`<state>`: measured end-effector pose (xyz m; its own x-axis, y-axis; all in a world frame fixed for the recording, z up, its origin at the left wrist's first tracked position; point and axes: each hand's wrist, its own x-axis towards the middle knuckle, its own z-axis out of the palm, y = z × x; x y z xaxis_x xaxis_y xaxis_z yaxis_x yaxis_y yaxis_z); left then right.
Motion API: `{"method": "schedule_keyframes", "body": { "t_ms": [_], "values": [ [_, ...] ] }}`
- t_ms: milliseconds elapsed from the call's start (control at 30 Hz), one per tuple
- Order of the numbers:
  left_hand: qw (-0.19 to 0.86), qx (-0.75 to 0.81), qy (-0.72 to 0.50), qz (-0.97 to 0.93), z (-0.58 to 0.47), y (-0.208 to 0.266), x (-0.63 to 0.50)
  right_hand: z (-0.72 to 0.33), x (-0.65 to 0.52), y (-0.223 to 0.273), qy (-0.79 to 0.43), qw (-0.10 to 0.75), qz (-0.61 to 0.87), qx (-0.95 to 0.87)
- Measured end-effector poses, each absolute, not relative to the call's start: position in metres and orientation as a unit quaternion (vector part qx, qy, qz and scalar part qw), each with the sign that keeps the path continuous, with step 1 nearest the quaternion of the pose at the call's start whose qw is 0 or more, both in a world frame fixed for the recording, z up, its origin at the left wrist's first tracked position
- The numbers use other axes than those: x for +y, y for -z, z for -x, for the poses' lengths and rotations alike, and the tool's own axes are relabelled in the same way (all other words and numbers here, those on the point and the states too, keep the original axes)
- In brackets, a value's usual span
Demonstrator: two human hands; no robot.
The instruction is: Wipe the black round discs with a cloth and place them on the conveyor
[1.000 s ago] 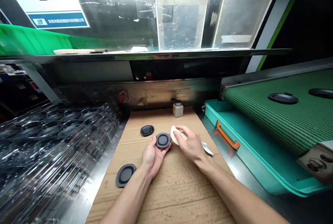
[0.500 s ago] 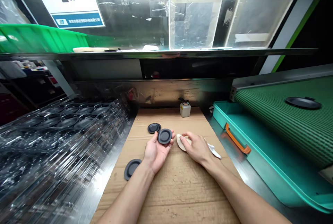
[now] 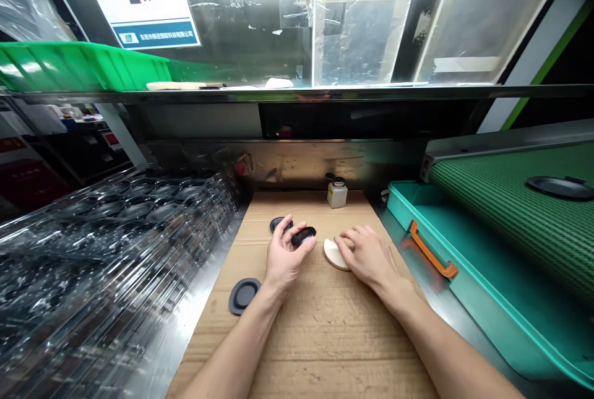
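Note:
My left hand [image 3: 284, 260] is closed on a small round black plastic lid [image 3: 304, 237], tilted between thumb and fingers above the cardboard. Just behind those fingers, a similar black lid [image 3: 277, 224] lies partly covered. By my left forearm rests a larger flat black lid [image 3: 244, 296] with a raised ring. My right hand [image 3: 369, 258] grips the edge of a cream round pad [image 3: 335, 254], thumb and fingers over its right side. Part of the pad is hidden under the hand.
Cardboard [image 3: 315, 343] covers the worktop, with a small white bottle [image 3: 337, 193] at its back. Clear plastic trays [image 3: 106, 250] are stacked at left. A teal bin [image 3: 468, 300] with an orange handle stands right, below a green conveyor [image 3: 501, 170] carrying a black part [image 3: 559, 187]. A shelf [image 3: 297, 94] crosses above.
My left hand has turned from palm-up to gripping the lid from the side, tilting the lid. My right hand stays on the pad; the white cloth beside it no longer shows. The view has shifted slightly.

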<state>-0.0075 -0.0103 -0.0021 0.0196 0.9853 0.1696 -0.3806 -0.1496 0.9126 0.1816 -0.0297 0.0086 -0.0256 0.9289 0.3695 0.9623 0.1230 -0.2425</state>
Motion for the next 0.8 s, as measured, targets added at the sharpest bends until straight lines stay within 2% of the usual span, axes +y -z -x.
{"method": "schedule_keyframes", "body": {
  "t_ms": [133, 233, 333, 400, 500, 567, 667, 800],
  "values": [
    [0.358, 0.375, -0.600, -0.609, 0.006, 0.006, -0.014, -0.213, -0.028, -0.023, 0.009, 0.157, 0.732, -0.663],
    [0.286, 0.376, -0.594, -0.652, 0.007, 0.008, -0.014, -0.236, -0.028, -0.024, -0.098, 0.093, 0.738, -0.661],
    [0.256, 0.370, -0.594, -0.667, 0.008, 0.010, -0.013, -0.247, -0.028, -0.018, -0.190, 0.066, 0.699, -0.687],
    [0.253, 0.362, -0.599, -0.668, 0.008, 0.010, -0.013, -0.247, -0.026, -0.013, -0.205, 0.081, 0.687, -0.692],
    [0.280, 0.347, -0.621, -0.645, 0.006, 0.003, -0.018, -0.242, -0.023, -0.009, -0.128, 0.129, 0.708, -0.682],
    [0.324, 0.340, -0.644, -0.604, 0.003, -0.006, -0.025, -0.239, -0.023, -0.007, -0.082, 0.130, 0.716, -0.681],
    [0.403, 0.331, -0.681, -0.514, -0.002, -0.021, -0.035, -0.238, -0.023, -0.004, -0.090, 0.107, 0.704, -0.697],
    [0.461, 0.328, -0.691, -0.451, -0.004, -0.027, -0.038, -0.238, -0.022, -0.004, -0.090, 0.137, 0.697, -0.698]
  ]
}}
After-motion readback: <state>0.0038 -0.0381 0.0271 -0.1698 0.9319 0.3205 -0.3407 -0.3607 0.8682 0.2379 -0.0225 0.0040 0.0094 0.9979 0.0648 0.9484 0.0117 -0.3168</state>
